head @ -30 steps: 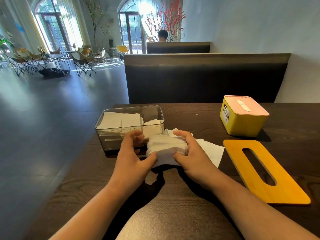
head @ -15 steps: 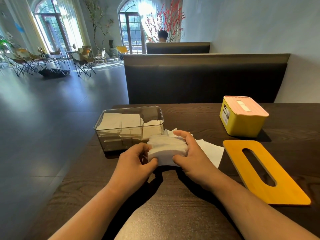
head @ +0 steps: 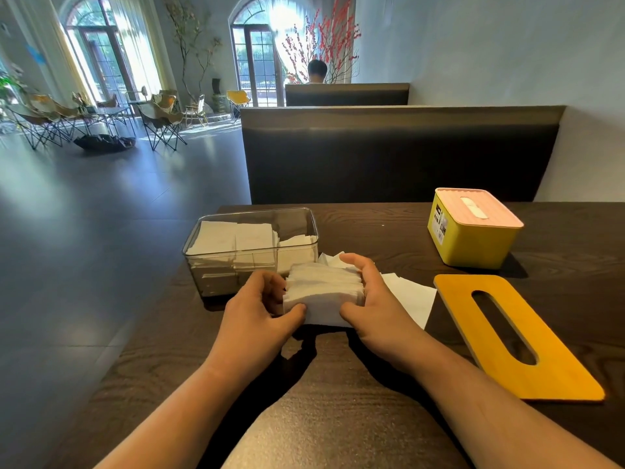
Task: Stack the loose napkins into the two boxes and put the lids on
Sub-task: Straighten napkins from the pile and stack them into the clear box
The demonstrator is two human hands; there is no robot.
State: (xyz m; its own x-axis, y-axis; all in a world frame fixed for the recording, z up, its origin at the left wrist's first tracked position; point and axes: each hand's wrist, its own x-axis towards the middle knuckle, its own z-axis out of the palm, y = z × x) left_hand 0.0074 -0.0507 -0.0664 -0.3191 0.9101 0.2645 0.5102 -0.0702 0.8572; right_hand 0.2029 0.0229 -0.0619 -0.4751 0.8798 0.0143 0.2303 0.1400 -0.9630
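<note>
Near, on the dark table point(head: 338, 411): left hand point(head: 257, 309) and right hand point(head: 375, 306) curled round a stack of white napkins point(head: 321, 289), one on each side. Just beside the right hand, at 3 o'clock, loose napkins point(head: 411, 296) lying flat. Further out at 4 o'clock, a flat yellow lid point(head: 554, 367) with a slot. At 11 o'clock, a clear box point(head: 250, 247), open, napkins inside. Far at 2 o'clock, a yellow box point(head: 473, 242), closed.

We see a dark padded booth bench point(head: 399, 157); left of it glossy grey floor point(head: 101, 214), behind it bright arched windows point(head: 257, 62), right of it a pale wall point(head: 507, 45).
</note>
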